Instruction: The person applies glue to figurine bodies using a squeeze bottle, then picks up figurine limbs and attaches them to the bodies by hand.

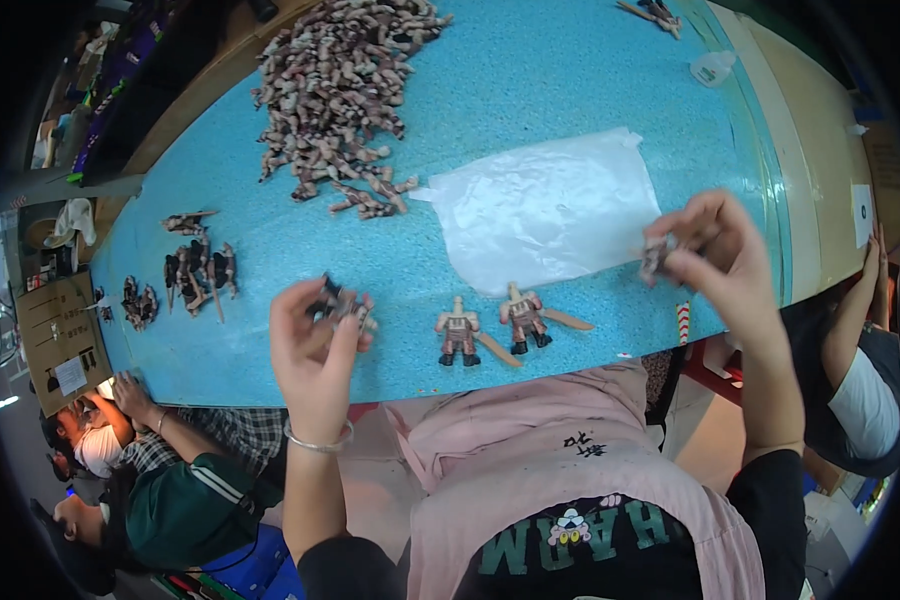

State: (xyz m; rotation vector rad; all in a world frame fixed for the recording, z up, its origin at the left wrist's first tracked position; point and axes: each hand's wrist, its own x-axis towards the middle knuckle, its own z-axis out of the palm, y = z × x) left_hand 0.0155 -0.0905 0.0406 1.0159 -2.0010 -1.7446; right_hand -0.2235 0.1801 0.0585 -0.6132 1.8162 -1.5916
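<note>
2 small figs (459, 328) w/ brown blades (567, 320) lie on blue table (370, 245), just nearside of the white plastic bag (550, 210). L hand (308, 365), left of bag & nearer wearer, pinches dark-&-grey fig pc (358, 311) btwn thumb & fingers; R hand (730, 262), by bag's right edge, pinches blurred greyish pc (655, 257) likewise. Big parts pile (340, 90) lies beyond bag's left end.

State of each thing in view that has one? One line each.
Left hand: closed on a dark piece
Right hand: pinching a small grayish piece
Left figure: lying flat, headless
Right figure: lying flat, headless
White plastic: spread out, wrinkled
Parts pile: loose, heaped
Small bottle: cap state unclear
</note>
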